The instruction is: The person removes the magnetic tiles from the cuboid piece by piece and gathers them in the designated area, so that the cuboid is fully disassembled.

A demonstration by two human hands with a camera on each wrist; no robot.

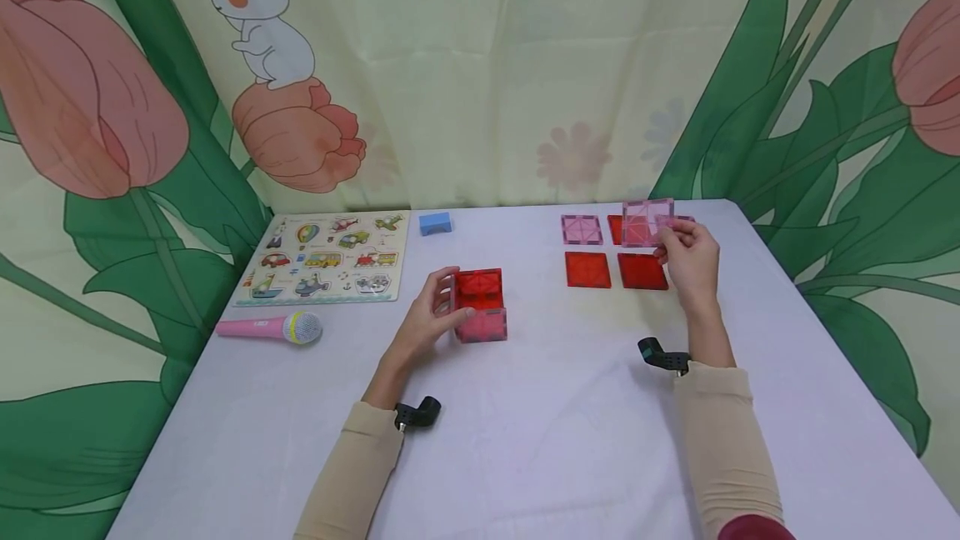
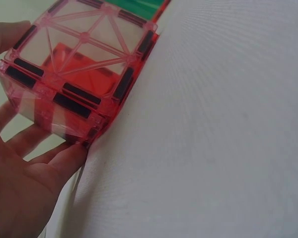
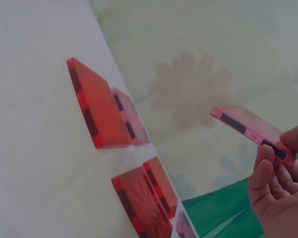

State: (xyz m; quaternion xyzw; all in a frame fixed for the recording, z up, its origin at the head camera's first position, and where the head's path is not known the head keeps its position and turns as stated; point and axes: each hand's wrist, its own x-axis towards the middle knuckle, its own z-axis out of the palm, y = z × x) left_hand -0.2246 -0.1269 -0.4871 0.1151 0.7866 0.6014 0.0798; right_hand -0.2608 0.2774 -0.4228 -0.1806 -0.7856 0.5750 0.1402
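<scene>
My left hand (image 1: 423, 325) grips a small box of translucent magnetic tiles (image 2: 82, 42), thumb on one side and fingers along the other. The box has a red tile (image 1: 478, 280) lying at the back and pink tiles (image 1: 483, 326) standing at the front and left. Up at the far right, my right hand (image 1: 692, 263) pinches a pink magnetic tile (image 3: 246, 124) by one corner, raised above the table. Below and beside it lie red tiles (image 1: 587, 270) (image 3: 97, 111) and another pink tile (image 1: 582, 229); the held tile partly covers those behind it.
To the left lie a picture puzzle board (image 1: 322, 261) and a pink toy microphone (image 1: 262, 328). A blue block (image 1: 435, 223) stands near the table's back edge, before a printed curtain (image 1: 465, 90). White cloth covers the table (image 1: 540, 432).
</scene>
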